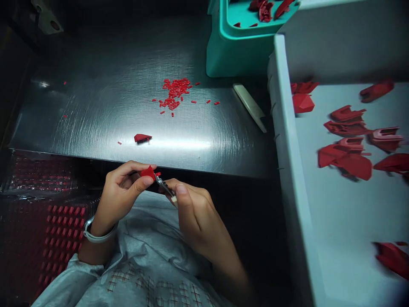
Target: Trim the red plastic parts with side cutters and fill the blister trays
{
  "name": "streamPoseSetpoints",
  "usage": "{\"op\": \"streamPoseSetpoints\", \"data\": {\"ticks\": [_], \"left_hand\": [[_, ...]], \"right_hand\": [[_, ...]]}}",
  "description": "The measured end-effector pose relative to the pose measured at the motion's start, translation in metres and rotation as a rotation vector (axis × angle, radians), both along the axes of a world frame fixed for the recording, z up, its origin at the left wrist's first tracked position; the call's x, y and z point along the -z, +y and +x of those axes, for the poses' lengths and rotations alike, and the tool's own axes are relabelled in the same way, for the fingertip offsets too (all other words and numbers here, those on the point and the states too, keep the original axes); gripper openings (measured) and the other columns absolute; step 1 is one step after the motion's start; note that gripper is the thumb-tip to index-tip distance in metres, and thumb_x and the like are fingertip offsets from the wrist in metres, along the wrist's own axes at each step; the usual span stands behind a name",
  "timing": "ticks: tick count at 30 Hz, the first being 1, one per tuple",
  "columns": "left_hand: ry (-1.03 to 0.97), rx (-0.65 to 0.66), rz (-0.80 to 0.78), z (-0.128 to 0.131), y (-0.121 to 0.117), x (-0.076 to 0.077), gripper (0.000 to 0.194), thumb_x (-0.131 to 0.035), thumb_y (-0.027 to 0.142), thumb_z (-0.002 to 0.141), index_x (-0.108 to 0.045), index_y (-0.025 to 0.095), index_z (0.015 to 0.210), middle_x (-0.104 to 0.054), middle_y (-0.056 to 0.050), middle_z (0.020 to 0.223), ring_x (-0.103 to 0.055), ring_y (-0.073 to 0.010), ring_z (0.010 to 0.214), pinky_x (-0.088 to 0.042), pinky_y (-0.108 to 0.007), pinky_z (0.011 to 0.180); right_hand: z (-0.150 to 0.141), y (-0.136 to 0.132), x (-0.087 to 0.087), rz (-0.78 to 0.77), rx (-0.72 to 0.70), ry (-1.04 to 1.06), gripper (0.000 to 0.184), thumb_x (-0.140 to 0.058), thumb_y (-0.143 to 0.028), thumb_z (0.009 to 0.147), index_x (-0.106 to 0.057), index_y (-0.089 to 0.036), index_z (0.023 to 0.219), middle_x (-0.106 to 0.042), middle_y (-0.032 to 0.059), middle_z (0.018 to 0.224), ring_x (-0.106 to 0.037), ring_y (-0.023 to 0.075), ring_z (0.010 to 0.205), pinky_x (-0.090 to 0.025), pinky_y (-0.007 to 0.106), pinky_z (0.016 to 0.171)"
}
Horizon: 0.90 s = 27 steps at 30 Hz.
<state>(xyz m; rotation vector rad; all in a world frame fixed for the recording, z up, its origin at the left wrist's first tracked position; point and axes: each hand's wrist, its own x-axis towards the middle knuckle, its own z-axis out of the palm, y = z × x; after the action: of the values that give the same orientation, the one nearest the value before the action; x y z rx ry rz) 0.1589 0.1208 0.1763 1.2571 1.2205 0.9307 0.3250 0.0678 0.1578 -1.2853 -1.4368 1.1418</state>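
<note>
My left hand (pixel 119 192) pinches a small red plastic part (pixel 147 172) between thumb and fingers. My right hand (pixel 194 213) grips a narrow metal tool (pixel 164 185), whose tip meets that part; the exact tool type is unclear. A pale band (pixel 99 235) circles my left wrist. Ahead on the brushed steel table (pixel 96 123) lie a heap of tiny red plastic pieces (pixel 175 94) and a larger red plastic piece (pixel 142 137). A cream flat stick (pixel 249 106) rests near the table's right side.
A white-walled tray (pixel 345 192) of red plastic parts stands to my right. A teal bin (pixel 236 51) holding more red parts sits at the back. Rows of red pieces fill a dark tray (pixel 62 226) at lower left, below the table's front edge.
</note>
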Motion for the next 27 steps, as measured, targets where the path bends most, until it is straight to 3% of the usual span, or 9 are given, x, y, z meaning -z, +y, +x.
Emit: {"op": "streamPoseSetpoints", "data": {"ticks": [5,10,13,16,18,21,24,27], "left_hand": [[0.062,0.013,0.027,0.0,0.006,0.0,0.029,-0.085,0.048,0.081,-0.079,0.019,0.083,-0.082,-0.006,0.086,-0.077,-0.0193,0.082,-0.062,-0.027,0.077],[0.172,0.005,0.043,-0.013,0.014,-0.002,0.036,-0.081,0.054,0.082,-0.078,0.018,0.084,-0.078,-0.005,0.077,-0.073,-0.0201,0.073,-0.059,-0.03,0.073],[0.378,-0.14,0.191,-0.034,0.025,-0.001,0.031,-0.081,0.05,0.083,-0.079,0.021,0.093,-0.077,-0.003,0.08,-0.071,-0.0195,0.076,-0.056,-0.03,0.075],[0.76,-0.248,0.366,-0.057,0.045,0.0,0.024,-0.077,0.044,0.087,-0.076,0.023,0.098,-0.078,-0.005,0.092,-0.07,-0.0228,0.087,-0.053,-0.036,0.086],[0.997,-0.2,0.402,-0.068,0.06,0.002,0.021,-0.074,0.042,0.091,-0.075,0.022,0.098,-0.078,-0.007,0.096,-0.069,-0.0281,0.095,-0.049,-0.042,0.092],[1.183,-0.103,0.434,-0.074,0.074,0.003,0.021,-0.069,0.041,0.095,-0.075,0.022,0.102,-0.077,-0.011,0.1,-0.067,-0.0343,0.1,-0.046,-0.049,0.093],[1.259,-0.093,0.49,-0.069,0.076,0.001,0.024,-0.065,0.04,0.098,-0.074,0.022,0.111,-0.073,-0.015,0.115,-0.064,-0.0382,0.108,-0.045,-0.051,0.093],[1.18,-0.042,0.582,-0.054,0.074,-0.002,0.029,-0.065,0.037,0.098,-0.071,0.022,0.122,-0.07,-0.015,0.125,-0.063,-0.0373,0.115,-0.045,-0.051,0.098]], "right_hand": [[-0.007,0.005,0.01,-0.107,0.055,0.008,0.058,-0.024,-0.055,0.112,-0.056,-0.025,0.074,-0.059,0.0019,0.063,-0.056,0.0199,0.057,-0.046,0.035,0.06],[-0.01,0.014,0.018,-0.295,0.081,0.292,0.063,-0.035,-0.07,0.104,-0.062,-0.022,0.074,-0.052,0.0009,0.06,-0.048,0.017,0.054,-0.038,0.031,0.051],[-0.006,0.017,0.02,-0.365,0.111,0.434,0.066,-0.04,-0.076,0.1,-0.064,-0.019,0.077,-0.049,-0.0006,0.06,-0.045,0.0146,0.052,-0.037,0.028,0.049],[-0.002,0.019,0.022,-0.382,0.122,0.452,0.068,-0.044,-0.081,0.095,-0.062,-0.019,0.075,-0.047,-0.0011,0.059,-0.043,0.0136,0.05,-0.036,0.027,0.048],[-0.001,0.02,0.022,-0.389,0.117,0.444,0.068,-0.046,-0.082,0.094,-0.062,-0.018,0.075,-0.047,-0.0012,0.059,-0.043,0.0134,0.05,-0.036,0.027,0.048],[-0.002,0.019,0.023,-0.393,0.108,0.431,0.067,-0.047,-0.08,0.094,-0.063,-0.018,0.076,-0.047,-0.0009,0.06,-0.044,0.0137,0.052,-0.037,0.027,0.05],[-0.001,0.018,0.024,-0.408,0.125,0.435,0.067,-0.049,-0.08,0.092,-0.064,-0.018,0.076,-0.048,-0.0008,0.06,-0.043,0.0138,0.052,-0.038,0.027,0.051],[0.0,0.016,0.026,-0.425,0.155,0.461,0.067,-0.051,-0.081,0.091,-0.064,-0.017,0.076,-0.048,-0.0006,0.06,-0.043,0.0135,0.052,-0.036,0.027,0.05]]}}
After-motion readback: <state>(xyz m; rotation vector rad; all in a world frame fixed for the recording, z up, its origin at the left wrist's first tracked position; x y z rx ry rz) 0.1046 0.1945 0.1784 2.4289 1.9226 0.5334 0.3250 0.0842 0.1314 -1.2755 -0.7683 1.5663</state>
